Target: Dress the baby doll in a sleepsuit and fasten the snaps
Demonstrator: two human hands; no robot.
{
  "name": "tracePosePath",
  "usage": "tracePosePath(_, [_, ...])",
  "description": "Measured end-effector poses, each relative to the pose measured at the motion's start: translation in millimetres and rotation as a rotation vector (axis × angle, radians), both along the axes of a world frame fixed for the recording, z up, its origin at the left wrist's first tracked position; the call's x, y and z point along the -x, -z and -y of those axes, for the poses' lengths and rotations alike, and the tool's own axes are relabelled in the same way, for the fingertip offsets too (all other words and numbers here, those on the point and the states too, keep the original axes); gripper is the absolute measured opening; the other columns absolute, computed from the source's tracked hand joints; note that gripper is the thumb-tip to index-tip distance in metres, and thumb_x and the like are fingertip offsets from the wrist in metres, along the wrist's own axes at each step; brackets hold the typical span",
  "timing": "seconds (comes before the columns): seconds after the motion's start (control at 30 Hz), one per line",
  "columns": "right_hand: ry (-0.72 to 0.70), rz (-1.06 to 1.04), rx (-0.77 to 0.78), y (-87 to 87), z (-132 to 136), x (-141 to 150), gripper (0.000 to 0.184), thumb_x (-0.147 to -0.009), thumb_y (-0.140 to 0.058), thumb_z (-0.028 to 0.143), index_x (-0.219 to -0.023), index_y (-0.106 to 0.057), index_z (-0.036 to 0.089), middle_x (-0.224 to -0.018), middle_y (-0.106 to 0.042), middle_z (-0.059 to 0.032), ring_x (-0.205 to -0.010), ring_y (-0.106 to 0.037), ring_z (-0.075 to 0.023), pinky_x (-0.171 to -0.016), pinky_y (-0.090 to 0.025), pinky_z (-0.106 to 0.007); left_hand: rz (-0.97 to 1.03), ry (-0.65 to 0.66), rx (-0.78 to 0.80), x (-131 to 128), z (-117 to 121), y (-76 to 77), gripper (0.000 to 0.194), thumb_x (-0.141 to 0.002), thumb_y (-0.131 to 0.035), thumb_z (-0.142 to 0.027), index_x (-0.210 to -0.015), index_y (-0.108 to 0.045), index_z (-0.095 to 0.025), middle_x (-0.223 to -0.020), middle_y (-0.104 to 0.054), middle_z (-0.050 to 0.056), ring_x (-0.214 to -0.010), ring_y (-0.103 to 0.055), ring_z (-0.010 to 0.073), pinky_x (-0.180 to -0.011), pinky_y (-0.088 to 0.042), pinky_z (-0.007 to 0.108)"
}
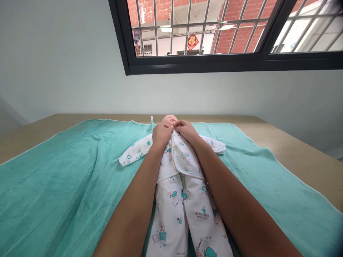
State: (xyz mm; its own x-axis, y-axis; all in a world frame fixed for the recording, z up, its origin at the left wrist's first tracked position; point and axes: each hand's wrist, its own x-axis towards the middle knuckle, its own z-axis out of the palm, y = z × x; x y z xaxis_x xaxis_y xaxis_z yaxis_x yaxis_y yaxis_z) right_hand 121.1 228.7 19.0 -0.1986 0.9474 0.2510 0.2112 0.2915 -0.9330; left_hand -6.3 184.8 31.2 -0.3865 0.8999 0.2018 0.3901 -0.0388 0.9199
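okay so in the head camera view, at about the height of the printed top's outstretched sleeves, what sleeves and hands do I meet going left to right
left-hand sleeve, left hand, right hand, right-hand sleeve

Your left hand [163,133] and right hand [185,129] are pinching the printed wrap top [184,154] at its neckline, below the baby doll's [169,119] chin. The doll is lying face up in matching trousers [171,214] on a turquoise blanket [66,178] covering the wooden surface's [300,142] middle.
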Motion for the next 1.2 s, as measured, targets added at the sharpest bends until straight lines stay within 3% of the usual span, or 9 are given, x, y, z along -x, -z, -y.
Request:
tracePosePath(0.13, [0.025,0.04,0.012,-2.4,2.0,-0.4,0.019,-0.06,-0.054,0.02,-0.076,-0.065,0.019,-0.077,-0.064,0.0005,-0.073,-0.054,-0.0143,-0.066,-0.041,-0.025,0.004,0.015,0.013,0.8,2.7,-2.0,0.01,-0.065,-0.061,-0.024,-0.058,-0.065,-0.018,-0.051,-0.054,-0.001,-0.051,-0.046,0.0127,-0.049,-0.032,0.025])
tracePosePath(0.37, [0.013,0.064,0.001,-5.6,6.0,-2.0,0.019,-0.062,-0.056,0.022,-0.078,-0.065,0.019,-0.076,-0.064,0.0008,-0.071,-0.054,-0.0131,-0.064,-0.041,-0.024,0.065,0.035,-0.004,0.6,3.8,-3.9,0.01,-0.066,-0.062,-0.023,-0.068,-0.07,-0.017,-0.061,-0.064,0.001,-0.056,-0.054,0.0138,-0.052,-0.038,0.024])
tracePosePath(0.6, [-0.178,0.064,0.055,-15.5,16.6,-14.5,0.029,-0.064,-0.069,0.033,-0.089,-0.066,0.018,-0.09,-0.068,-0.0031,-0.077,-0.059,-0.0143,-0.067,-0.045,-0.024,0.114,0.059,-0.023,1.0,1.9,-4.9,0.007,-0.066,-0.065,-0.021,-0.07,-0.068,-0.016,-0.071,-0.068,0.004,-0.065,-0.059,0.0151,-0.06,-0.044,0.025])
tracePosePath(0.8, [-0.103,0.113,0.043,-18.4,15.1,-8.4,0.027,-0.059,-0.072,0.027,-0.082,-0.065,0.016,-0.083,-0.069,-0.0036,-0.074,-0.061,-0.0153,-0.065,-0.045,-0.025,-0.014,0.037,0.036,-0.7,5.2,-11.4,0.013,-0.06,-0.064,-0.014,-0.072,-0.066,-0.016,-0.074,-0.069,0.006,-0.066,-0.061,0.018,-0.059,-0.043,0.027])
tracePosePath(1.03, [-0.071,0.046,-0.044,-22.3,21.2,5.0,0.02,-0.061,-0.065,0.022,-0.08,-0.065,0.016,-0.076,-0.066,-0.0003,-0.074,-0.06,-0.0143,-0.069,-0.045,-0.025,0.303,0.087,0.059,0.3,9.8,-13.9,0.024,-0.059,-0.062,-0.003,-0.081,-0.063,-0.014,-0.069,-0.065,0.003,-0.059,-0.058,0.0134,-0.058,-0.044,0.025])
tracePosePath(1.2, [0.011,0.213,-0.069,-25.6,22.2,-2.5,0.02,-0.061,-0.068,0.03,-0.077,-0.065,0.018,-0.083,-0.067,-0.0006,-0.075,-0.059,-0.0143,-0.067,-0.042,-0.024,0.307,0.064,0.061,-0.9,11.1,-13.5,0.027,-0.059,-0.062,-0.003,-0.083,-0.059,-0.015,-0.075,-0.066,0.004,-0.053,-0.055,0.0114,-0.051,-0.041,0.024])
